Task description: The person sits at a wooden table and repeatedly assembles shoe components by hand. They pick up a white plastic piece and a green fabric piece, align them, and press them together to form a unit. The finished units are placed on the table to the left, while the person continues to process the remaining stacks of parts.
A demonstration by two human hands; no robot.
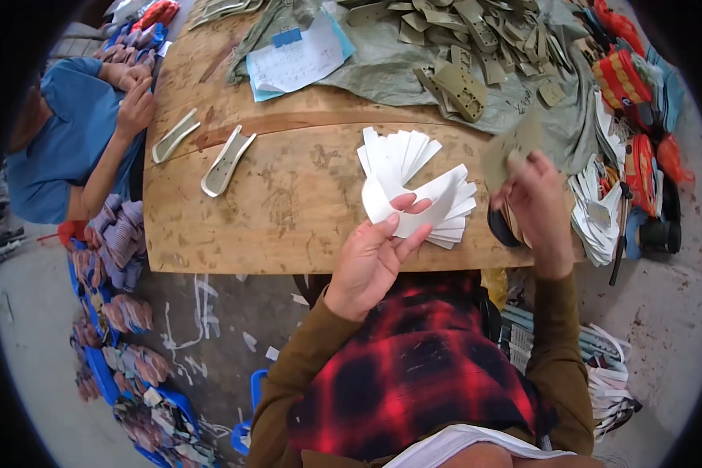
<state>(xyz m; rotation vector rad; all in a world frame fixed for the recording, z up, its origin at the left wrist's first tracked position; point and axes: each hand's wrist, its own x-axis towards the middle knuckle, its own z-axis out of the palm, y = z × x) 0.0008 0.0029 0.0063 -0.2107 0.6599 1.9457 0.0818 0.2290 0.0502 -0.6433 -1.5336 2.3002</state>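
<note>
My left hand point(370, 265) grips a curved white strip point(377, 204) just above the near edge of the table, thumb on one side and fingers behind it. Under and beyond that strip, a fan of more white strips point(402, 150) lies on the wood. My right hand point(534, 204), raised over the table's right side, pinches a flat khaki piece point(513, 148) that is blurred. Dark holes show faintly in this piece. Several similar khaki pieces with holes point(462, 92) are heaped on a grey-green sheet point(351, 87) at the far side.
Two cream curved pieces point(228, 161) rest on the wooden table point(296, 195) at left. Papers with a blue clip point(300, 62) overlap the sheet. A person in a blue shirt point(74, 132) works at the left edge. Bundled strips point(597, 210) and red bags point(639, 168) crowd the right side.
</note>
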